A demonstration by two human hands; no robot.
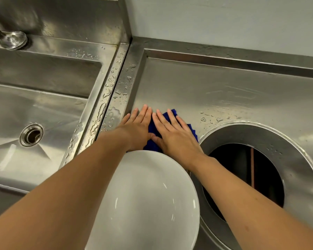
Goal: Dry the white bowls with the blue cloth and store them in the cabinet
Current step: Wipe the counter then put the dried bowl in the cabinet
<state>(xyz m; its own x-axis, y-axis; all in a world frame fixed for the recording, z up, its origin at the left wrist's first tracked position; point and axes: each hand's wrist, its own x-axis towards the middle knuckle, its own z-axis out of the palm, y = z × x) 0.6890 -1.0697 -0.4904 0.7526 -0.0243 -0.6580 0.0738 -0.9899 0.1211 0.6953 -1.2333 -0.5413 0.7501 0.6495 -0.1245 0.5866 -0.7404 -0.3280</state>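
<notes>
A white bowl [143, 201] stands on the steel counter [224, 91] close to me, between my forearms. Just beyond it lies the blue cloth [153, 130], mostly covered by my hands. My left hand [137, 123] rests flat on the cloth's left part, fingers stretched out. My right hand [173, 130] lies flat on its right part, fingers spread. Neither hand grips anything. Blue edges show between the hands and at the right side near the round opening. No cabinet is in view.
A round hole [246, 177] in the counter opens at the right, dark inside. A steel sink [34, 109] with a drain [31, 135] lies at the left, a tap base [13, 39] behind it. Water drops sit on the ridge [114, 82] between sink and counter.
</notes>
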